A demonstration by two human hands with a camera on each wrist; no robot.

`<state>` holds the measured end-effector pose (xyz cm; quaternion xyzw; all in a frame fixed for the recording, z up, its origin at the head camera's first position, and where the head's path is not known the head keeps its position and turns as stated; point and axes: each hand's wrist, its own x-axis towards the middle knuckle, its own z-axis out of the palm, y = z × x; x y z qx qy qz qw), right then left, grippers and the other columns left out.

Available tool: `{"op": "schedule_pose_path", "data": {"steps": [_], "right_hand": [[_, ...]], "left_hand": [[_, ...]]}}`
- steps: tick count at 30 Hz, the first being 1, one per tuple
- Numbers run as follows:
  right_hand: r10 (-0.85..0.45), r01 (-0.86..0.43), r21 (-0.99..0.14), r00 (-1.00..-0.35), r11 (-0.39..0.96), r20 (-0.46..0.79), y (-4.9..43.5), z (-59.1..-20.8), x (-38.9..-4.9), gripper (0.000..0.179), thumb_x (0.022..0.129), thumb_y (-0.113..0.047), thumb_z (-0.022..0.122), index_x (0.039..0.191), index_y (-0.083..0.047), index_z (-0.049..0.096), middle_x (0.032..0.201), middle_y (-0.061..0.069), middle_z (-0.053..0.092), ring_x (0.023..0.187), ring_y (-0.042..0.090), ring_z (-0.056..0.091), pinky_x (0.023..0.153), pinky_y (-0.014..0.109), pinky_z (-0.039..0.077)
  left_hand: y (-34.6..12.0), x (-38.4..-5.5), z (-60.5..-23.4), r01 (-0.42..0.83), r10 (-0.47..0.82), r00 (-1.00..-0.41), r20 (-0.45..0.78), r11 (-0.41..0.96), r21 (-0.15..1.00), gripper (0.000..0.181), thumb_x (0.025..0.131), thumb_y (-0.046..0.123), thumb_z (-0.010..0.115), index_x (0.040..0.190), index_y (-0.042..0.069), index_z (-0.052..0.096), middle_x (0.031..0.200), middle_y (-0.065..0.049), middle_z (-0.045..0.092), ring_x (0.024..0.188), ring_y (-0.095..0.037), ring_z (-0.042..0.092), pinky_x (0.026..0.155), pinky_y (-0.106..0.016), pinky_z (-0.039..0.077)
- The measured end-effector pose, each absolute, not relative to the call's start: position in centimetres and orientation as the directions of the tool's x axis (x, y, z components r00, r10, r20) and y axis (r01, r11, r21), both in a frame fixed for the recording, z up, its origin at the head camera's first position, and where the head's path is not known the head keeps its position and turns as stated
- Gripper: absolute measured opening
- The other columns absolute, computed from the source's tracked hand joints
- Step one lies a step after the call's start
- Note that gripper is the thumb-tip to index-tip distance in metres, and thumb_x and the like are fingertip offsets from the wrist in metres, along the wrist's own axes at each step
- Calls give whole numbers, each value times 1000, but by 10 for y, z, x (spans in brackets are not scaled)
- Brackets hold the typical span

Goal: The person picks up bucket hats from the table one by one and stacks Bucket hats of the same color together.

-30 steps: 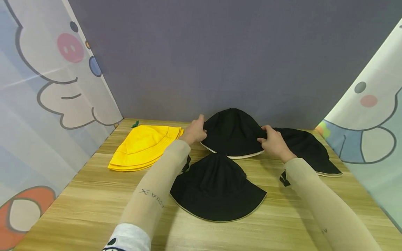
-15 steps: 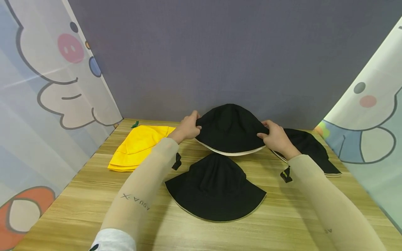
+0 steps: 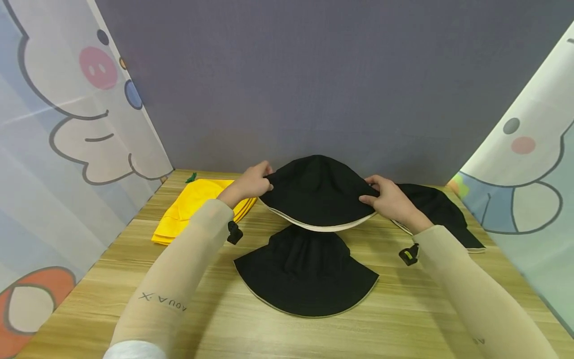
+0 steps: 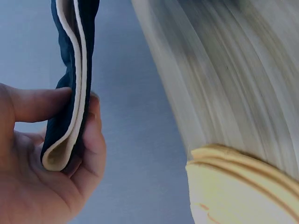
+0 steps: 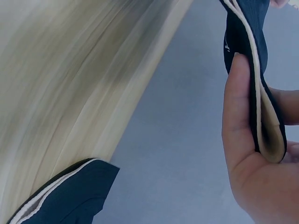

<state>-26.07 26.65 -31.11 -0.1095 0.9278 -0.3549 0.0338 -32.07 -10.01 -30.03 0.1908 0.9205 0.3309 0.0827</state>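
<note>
A black bucket hat (image 3: 319, 192) with a pale brim edge is held folded flat between my two hands, raised above the table in the head view. My left hand (image 3: 252, 183) pinches one end of its brim, thumb on one side and fingers on the other, as the left wrist view shows at the folded hat (image 4: 74, 93). At the opposite end my right hand (image 3: 389, 199) grips the brim the same way; the right wrist view has the fold (image 5: 261, 93) between thumb and fingers. Another black bucket hat (image 3: 307, 279) lies flat in front, its crown top overlapped by the held one.
Yellow hats (image 3: 193, 204) lie stacked at the left, partly behind my left forearm. To the right, another black hat (image 3: 441, 214) rests on the wooden table (image 3: 278, 339). A grey panel (image 3: 314, 75) closes off the back, with printed cloth at both sides.
The held hat has risen off the table, then moved left and nearer, now overlapping the top of the front hat. Both hands travelled with it, the left one farther.
</note>
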Motion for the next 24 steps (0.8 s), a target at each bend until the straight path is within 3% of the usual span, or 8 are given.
{"op": "schedule_pose_path", "data": {"steps": [3,4,6,9,11,14,21,24], "right_hand": [[-243,-184,-676,-970,714,8,263,-309,-256,55,102,-18,63,147,4,41,148,27,44,138,46,41,106,61,40],[-247,-186,-675,-969,714,7,261,-308,-254,55,102,-18,63,147,4,41,151,27,42,140,47,38,107,61,39],[-255,-197,-663,-967,723,9,259,-308,-251,54,102,-17,63,147,3,41,155,26,38,144,47,33,108,61,37],[-278,-214,-658,-961,722,8,257,-309,-248,53,102,-15,63,146,4,42,150,27,43,139,46,40,102,59,42],[-295,-222,-657,-955,721,-1,256,-310,-245,52,101,-14,64,145,4,43,146,27,47,133,46,47,96,55,46],[-323,-235,-651,-946,722,-16,256,-312,-240,50,100,-14,65,143,4,46,144,29,49,130,46,49,93,52,47],[-364,-238,-675,-930,698,-49,257,-313,-228,44,98,-14,69,135,2,51,125,23,62,109,36,62,84,44,50],[-367,-243,-655,-929,716,-57,257,-312,-223,47,97,-15,70,135,3,52,130,24,58,117,39,57,90,49,49]], "left_hand": [[-107,-317,-300,317,428,-903,-36,721,616,30,91,6,52,120,2,45,153,-22,44,130,-43,47,98,-52,41],[-109,-315,-300,322,433,-900,-40,725,609,30,91,6,52,120,2,44,151,-22,44,127,-43,48,97,-52,41],[-113,-311,-301,323,439,-897,-56,735,596,29,91,7,53,118,2,44,145,-23,48,115,-40,51,93,-51,41],[-119,-304,-303,327,458,-885,-84,738,590,27,91,7,56,114,3,43,122,-20,54,92,-32,50,84,-46,40],[-122,-298,-304,328,487,-866,-118,729,600,25,93,6,57,112,3,41,102,-14,49,76,-26,44,76,-42,38],[-128,-291,-307,327,531,-831,-168,710,624,25,94,4,58,108,3,38,84,-7,38,62,-19,33,67,-37,34],[-138,-277,-309,333,584,-788,-194,670,663,24,99,5,57,107,5,33,78,-3,32,59,-17,28,65,-35,33],[-140,-272,-309,337,600,-774,-204,662,669,24,100,6,56,108,4,34,80,-3,33,59,-17,30,66,-35,33]]}}
